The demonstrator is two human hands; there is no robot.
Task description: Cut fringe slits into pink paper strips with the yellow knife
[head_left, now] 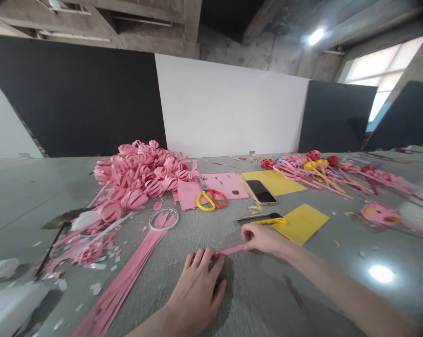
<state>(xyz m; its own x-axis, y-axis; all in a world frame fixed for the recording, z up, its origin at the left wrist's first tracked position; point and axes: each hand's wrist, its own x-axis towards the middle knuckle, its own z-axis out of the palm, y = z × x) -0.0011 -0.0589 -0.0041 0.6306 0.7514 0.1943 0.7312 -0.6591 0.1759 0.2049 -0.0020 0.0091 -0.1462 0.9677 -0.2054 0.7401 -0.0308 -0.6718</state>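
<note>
A narrow pink paper strip point(232, 249) stretches between my two hands just above or on the grey table. My right hand point(262, 238) pinches the strip's right end between thumb and fingers. My left hand point(202, 288) rests on the table with its fingertips over the strip's other end, thumb held apart; the end under it is hidden. Close behind my right hand lie a black and yellow utility knife point(267, 218) and a yellow paper sheet point(304, 223). To the left, a bundle of long pink strips point(127, 283) runs under a tape roll point(151, 220).
Pink looped paper pieces point(137, 173) form a heap at the back left. Scissors point(206, 200) lie on pink paper point(188, 194), beside a phone point(261, 192). Paper flowers point(313, 164) are at the back right, white scraps at the left. Upright boards point(232, 107) stand behind.
</note>
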